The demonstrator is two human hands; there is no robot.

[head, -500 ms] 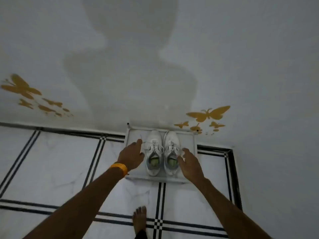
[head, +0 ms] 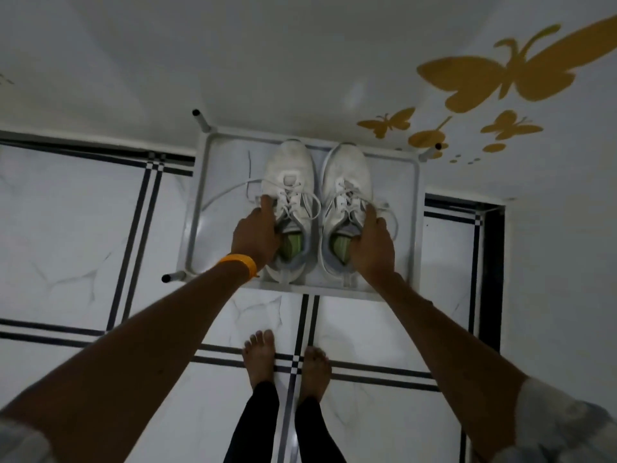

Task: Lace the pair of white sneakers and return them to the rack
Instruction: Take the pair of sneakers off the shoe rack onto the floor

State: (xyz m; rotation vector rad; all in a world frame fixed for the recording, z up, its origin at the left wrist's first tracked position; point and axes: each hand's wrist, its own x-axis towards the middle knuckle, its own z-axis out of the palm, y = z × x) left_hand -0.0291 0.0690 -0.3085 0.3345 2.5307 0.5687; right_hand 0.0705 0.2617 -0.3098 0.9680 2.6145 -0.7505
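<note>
Two white sneakers with green insoles stand side by side, toes to the wall, on the white rack [head: 200, 202]. My left hand [head: 255, 237], with an orange wristband, grips the left sneaker [head: 289, 175] at its collar, the forefinger stretched along its side. My right hand [head: 372, 243] grips the right sneaker [head: 347, 177] at its collar, thumb inside the opening. Both shoes have laces threaded through the eyelets, with loose ends trailing; one long lace loops off to the left over the rack.
The rack stands against a white wall [head: 300, 61] with yellow butterfly decals [head: 500, 75]. Short rack posts [head: 200, 120] stick out at its corners. My bare feet [head: 287, 359] stand on the white tiled floor with black lines just before the rack.
My head has dropped closer to the rack. Both hands have moved in from beside the sneakers and closed on their collars.
</note>
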